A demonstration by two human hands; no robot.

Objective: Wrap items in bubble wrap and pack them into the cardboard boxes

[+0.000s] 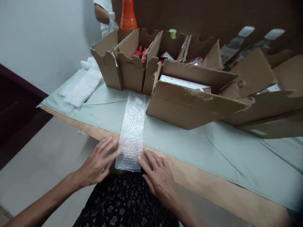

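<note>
A long strip of clear bubble wrap (132, 126) lies from the cardboard boxes toward me, and its near end reaches past the table's front edge. At its left edge is my left hand (98, 162), open, with the fingers spread and a fingertip touching the plastic. My right hand (159, 173) is open on the other side, fingers stretched out, the index fingertip resting on the strip's right edge. The near part of the strip looks layered or folded; whether anything lies inside cannot be made out.
Cardboard bins (132, 69) with small packets line the table's back. A front cardboard box (189, 107) holds a white item. More bubble wrap (84, 88) lies at the left. Bottles (236, 44) and an orange container (128, 17) stand behind. Another person's arm (101, 14) shows at the back.
</note>
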